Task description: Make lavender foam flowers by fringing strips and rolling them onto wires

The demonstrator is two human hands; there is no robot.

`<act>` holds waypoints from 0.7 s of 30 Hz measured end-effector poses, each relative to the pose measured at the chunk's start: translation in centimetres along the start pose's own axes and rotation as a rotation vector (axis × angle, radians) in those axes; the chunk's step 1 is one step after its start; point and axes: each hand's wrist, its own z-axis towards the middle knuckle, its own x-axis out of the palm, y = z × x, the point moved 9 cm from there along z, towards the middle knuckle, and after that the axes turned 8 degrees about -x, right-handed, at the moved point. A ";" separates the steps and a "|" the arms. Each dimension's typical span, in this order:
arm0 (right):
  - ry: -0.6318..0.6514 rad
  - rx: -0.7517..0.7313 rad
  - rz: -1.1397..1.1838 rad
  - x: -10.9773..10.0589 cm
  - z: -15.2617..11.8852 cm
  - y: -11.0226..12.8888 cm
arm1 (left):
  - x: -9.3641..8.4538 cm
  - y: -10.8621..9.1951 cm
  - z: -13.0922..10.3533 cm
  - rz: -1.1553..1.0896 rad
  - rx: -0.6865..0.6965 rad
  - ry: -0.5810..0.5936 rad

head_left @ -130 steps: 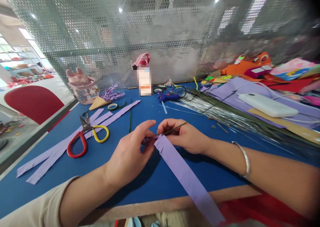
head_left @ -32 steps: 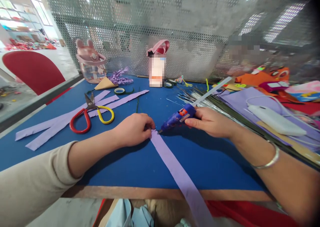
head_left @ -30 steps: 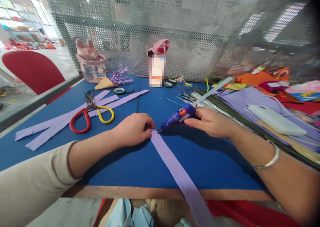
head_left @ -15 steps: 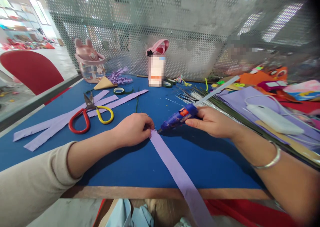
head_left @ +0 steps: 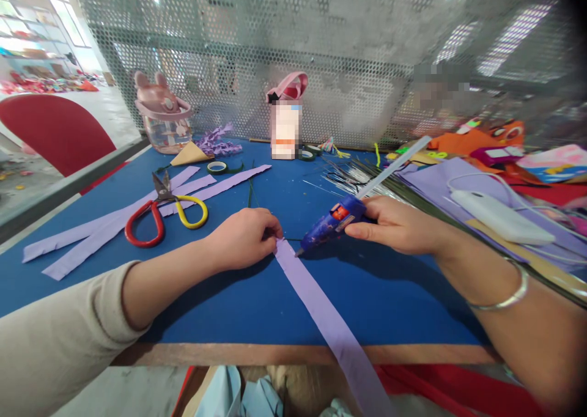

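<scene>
My left hand (head_left: pixel 245 238) pinches the upper end of a long purple crepe paper strip (head_left: pixel 323 310), which runs down across the table edge. In my right hand (head_left: pixel 389 227) is a blue hot glue gun (head_left: pixel 331 222) with a long pale glue stick (head_left: pixel 397 166) jutting from its back. Its nozzle is at the strip's right edge, a little below my left fingertips. A thin dark stem shows beside the strip's end. Scissors (head_left: pixel 167 209) with one red and one yellow handle lie open left of my left hand, over more purple strips (head_left: pixel 107 224).
Green tape (head_left: pixel 217 167), a tan paper cone (head_left: pixel 191 154) and a pink-lidded bottle (head_left: pixel 162 114) stand or lie at the back left. Wire stems (head_left: pixel 355 178), purple sheets (head_left: pixel 433 181) and a white corded device (head_left: pixel 502 215) crowd the right. Perforated metal (head_left: pixel 348 38) rises behind.
The glue gun's nozzle has shifted down and slightly right, from the strip's top end to its right edge. My left hand stays in place on the strip.
</scene>
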 end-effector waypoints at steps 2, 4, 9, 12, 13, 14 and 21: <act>0.014 0.017 0.008 0.2 0.0 -0.1 | 0.0 0.0 0.0 0.003 -0.001 0.000; -0.009 0.015 -0.007 0.2 0.1 -0.1 | 0.0 0.1 0.0 0.002 -0.003 -0.001; -0.078 -0.052 -0.084 0.1 0.5 0.3 | 0.0 0.0 0.0 -0.011 -0.006 0.005; -0.084 -0.068 -0.130 0.0 0.6 0.5 | -0.1 0.0 0.0 -0.010 -0.010 0.007; -0.073 -0.065 -0.129 0.1 0.6 0.5 | -0.1 0.0 0.0 -0.010 -0.011 0.007; -0.055 -0.062 -0.116 0.2 0.6 0.5 | -0.1 0.0 0.0 -0.011 -0.012 0.008; -0.119 0.024 0.069 -1.6 -0.5 -1.0 | -0.1 0.1 -0.1 -0.044 -0.030 0.008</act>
